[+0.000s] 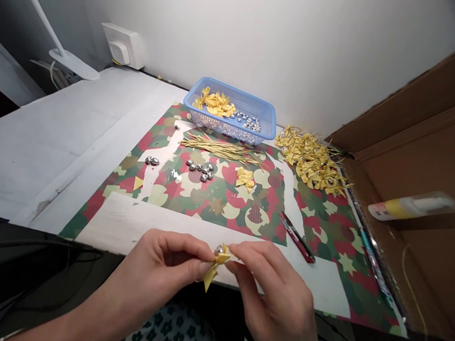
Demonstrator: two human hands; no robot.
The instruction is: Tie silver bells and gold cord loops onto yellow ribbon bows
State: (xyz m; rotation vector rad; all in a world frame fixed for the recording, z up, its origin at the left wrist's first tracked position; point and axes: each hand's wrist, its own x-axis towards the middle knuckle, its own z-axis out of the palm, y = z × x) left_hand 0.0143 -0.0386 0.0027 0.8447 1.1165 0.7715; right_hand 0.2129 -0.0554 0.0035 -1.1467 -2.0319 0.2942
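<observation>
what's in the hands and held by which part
A yellow bow with a silver bead; the left hand pinches the bow's left side, the right hand its right.

Head view; forward, down; close to hands [153, 264]

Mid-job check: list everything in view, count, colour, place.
basket: one, blue, back centre
bows: several, yellow, inside basket
beads: many, silver, in basket and on mat
stems: many, yellow, before basket
loose bow: one or more, yellow, on mat
bow pile: one, yellow, right rear
snips: one, red and dark, front right
mat: one, red, green and cream, centre
sheet: one, white, front
lamp: one, white, back left
wall box: one, white, back left
bottle: one, white and yellow, right
cardboard: one, brown, right
held bow: one, yellow and silver, between hands
left hand: one, pinching held bow
right hand: one, at held bow
</observation>
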